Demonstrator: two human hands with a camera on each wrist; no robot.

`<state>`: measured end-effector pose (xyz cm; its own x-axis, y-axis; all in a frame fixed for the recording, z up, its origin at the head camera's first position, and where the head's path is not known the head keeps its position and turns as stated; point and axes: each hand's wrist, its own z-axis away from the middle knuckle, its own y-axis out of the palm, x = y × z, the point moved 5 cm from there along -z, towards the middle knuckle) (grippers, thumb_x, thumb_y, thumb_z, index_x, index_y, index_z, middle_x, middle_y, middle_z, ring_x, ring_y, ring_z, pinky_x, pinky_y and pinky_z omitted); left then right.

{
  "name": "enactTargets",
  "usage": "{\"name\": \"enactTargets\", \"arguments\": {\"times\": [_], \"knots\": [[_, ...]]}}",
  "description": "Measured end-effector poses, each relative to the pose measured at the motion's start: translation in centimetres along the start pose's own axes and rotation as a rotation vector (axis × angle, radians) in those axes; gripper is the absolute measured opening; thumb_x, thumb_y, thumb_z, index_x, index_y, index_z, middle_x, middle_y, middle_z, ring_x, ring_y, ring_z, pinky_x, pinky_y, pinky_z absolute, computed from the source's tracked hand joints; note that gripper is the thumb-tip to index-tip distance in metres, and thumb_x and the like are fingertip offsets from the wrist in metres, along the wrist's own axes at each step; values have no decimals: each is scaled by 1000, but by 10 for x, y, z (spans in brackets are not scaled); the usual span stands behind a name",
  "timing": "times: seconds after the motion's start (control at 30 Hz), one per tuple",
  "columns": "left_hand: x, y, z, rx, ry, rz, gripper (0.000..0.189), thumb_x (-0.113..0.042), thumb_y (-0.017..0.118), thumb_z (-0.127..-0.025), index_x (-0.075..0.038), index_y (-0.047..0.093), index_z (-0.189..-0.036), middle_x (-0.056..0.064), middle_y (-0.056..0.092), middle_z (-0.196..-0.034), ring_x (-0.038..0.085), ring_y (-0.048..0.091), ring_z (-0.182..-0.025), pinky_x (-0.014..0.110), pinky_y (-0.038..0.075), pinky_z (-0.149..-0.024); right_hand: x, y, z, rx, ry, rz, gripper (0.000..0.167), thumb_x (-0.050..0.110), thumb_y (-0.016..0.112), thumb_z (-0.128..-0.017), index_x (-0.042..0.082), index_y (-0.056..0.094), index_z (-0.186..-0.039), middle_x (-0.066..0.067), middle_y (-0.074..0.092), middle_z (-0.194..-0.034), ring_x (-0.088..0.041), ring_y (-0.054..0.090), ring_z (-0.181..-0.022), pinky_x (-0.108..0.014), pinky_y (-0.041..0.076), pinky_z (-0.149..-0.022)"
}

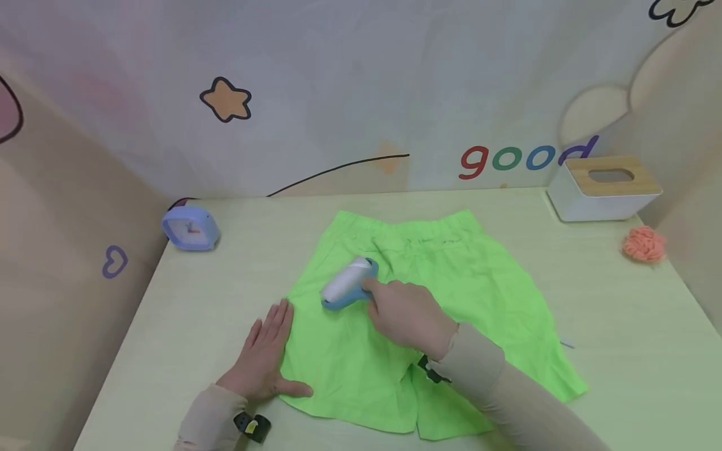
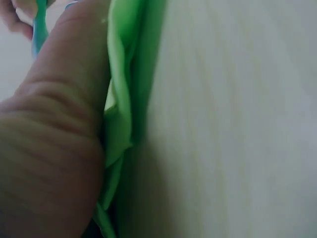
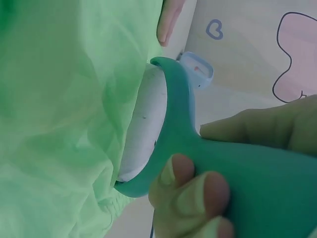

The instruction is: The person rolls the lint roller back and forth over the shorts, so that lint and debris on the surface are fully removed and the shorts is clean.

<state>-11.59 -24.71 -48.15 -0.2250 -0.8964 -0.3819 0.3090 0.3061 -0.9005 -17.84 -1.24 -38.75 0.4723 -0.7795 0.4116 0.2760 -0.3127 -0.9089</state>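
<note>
I have the lint roller (image 1: 345, 282) over the upper left part of the green shorts (image 1: 474, 294), its white roll up against the cloth (my right wrist view picks out small dark specks on it). The fingers of the right hand (image 1: 408, 316) are wrapped round the handle. The left hand (image 1: 262, 363) grasps nothing; I see its fingers laid straight at the shorts' left edge, thumb spread out on the cloth. The shorts lie spread on the tabletop (image 1: 141, 351), waistband away from me. Farther out I see a blue clock (image 1: 192, 228) at far left, and a tissue box (image 1: 598, 205) at far right, near a coral pompom (image 1: 645, 244).
</note>
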Motion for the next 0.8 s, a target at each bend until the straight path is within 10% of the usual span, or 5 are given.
{"name": "enactTargets", "arguments": {"times": [0.43,0.8], "knots": [[1,5,-2,12,-19,-4,151,-85,67,-52,-1,-6,-154,15,-10,-162,31,-8,-148,54,-2,-116,-10,2,60,-148,2,101,21,15,54,-97,10,59,-116,2,38,-54,-10,35,-42,-26,29,-34],[-1,1,1,-5,-8,-8,149,-83,69,-53,0,-3,-154,15,-8,-162,32,-6,-148,54,0,-116,-9,5,62,-154,22,80,1,12,50,-98,11,50,-98,-2,38,-62,-9,32,-40,-24,27,-32]]}}
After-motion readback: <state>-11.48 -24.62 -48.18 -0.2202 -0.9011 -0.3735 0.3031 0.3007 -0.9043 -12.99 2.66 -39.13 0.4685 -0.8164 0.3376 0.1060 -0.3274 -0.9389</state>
